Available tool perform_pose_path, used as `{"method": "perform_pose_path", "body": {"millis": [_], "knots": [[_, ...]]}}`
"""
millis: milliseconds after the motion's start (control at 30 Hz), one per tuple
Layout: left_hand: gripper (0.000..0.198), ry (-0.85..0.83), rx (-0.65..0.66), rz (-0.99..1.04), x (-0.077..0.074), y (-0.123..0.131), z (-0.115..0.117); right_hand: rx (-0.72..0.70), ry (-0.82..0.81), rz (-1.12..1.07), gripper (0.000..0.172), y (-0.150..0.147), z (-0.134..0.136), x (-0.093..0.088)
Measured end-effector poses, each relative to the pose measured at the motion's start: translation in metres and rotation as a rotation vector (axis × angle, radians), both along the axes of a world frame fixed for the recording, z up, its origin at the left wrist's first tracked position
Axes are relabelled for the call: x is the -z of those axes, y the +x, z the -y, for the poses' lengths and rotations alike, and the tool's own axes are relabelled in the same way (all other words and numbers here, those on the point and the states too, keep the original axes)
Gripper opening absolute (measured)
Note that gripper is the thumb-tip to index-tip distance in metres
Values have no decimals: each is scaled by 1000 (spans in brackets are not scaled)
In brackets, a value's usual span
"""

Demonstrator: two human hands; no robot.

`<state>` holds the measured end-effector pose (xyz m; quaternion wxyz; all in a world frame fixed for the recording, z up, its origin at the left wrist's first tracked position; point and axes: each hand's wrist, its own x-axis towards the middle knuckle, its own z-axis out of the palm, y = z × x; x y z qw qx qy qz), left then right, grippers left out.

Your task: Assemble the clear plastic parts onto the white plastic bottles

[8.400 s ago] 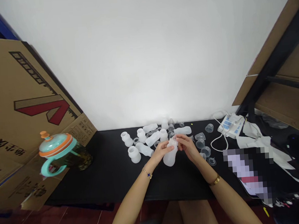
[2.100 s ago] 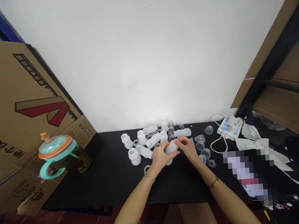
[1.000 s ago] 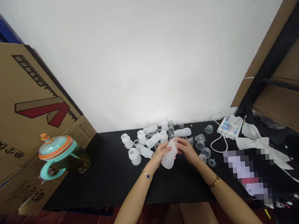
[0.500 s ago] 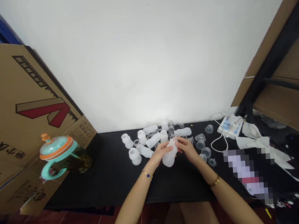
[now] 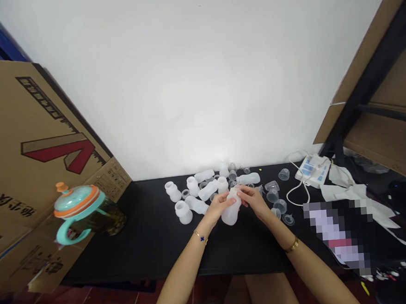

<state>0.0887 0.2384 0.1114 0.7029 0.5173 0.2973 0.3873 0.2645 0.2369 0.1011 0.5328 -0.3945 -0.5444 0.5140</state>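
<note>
A translucent white bottle (image 5: 230,215) is held at the middle of a black counter (image 5: 143,248), near the seated person, its neck leaning away and to the right. Whether its base touches the counter cannot be told. The left hand (image 5: 220,206) is wrapped around the bottle's upper side, the thumb pressed along it below the neck. The right hand (image 5: 254,200) grips it at the neck, fingers drawn close together; a small part there is too hidden to make out. A thin bracelet (image 5: 201,238) with a dark blue charm is on the left wrist, a gold bracelet (image 5: 293,245) on the right.

Behind and to the left of the hands is a cluster of similar bottles, some upright, like the one nearest the front (image 5: 184,213), and others on their sides. Clear, dome-like caps (image 5: 280,206) are scattered just right of the right hand.

Farther right are a white power strip (image 5: 312,170) with a looping cord, crumpled white paper (image 5: 345,192) and a pixelated object (image 5: 337,235). Far left, a lidded jug (image 5: 85,211) with a turquoise handle stands before a large cardboard box (image 5: 7,138). A plain white wall (image 5: 205,77) rises behind.
</note>
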Motion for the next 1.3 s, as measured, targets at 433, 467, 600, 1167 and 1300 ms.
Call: {"method": "perform_pose_path", "body": {"millis": [433,467,600,1167,1300], "knots": [[51,87,-17,-48,-5,1,2,57,19,41,36,0,-1,2],[51,91,-20,-50,-5,1,2,63,21,47,36,0,-1,2],[54,103,-40,-64,-5,2,2,88,37,73,37,-1,0,1],[52,182,-76,-101,1,4,0,124,82,114,33,-1,1,-2],[53,197,-92,-105,3,5,0,131,92,120,32,-1,2,-3]]}}
